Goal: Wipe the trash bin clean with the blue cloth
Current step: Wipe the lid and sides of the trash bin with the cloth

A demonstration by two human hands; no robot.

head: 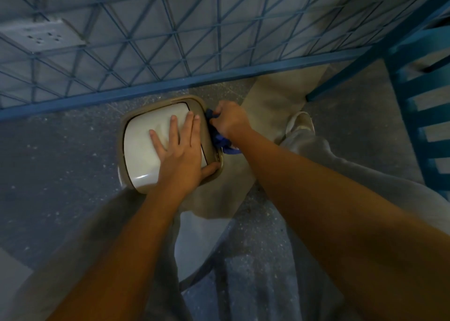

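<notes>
A small trash bin with a beige rim and a white swing lid stands on the speckled floor in front of me. My left hand lies flat on the lid, fingers spread, thumb hooked over the rim's near right corner. My right hand is closed around the bunched blue cloth and presses it against the bin's right side, just outside the rim. Most of the cloth is hidden under that hand; a tail hangs below the wrist.
A blue metal lattice railing runs right behind the bin. A blue slatted frame stands at the right. My legs in grey trousers and one shoe flank the bin. A tan floor patch lies to the bin's right.
</notes>
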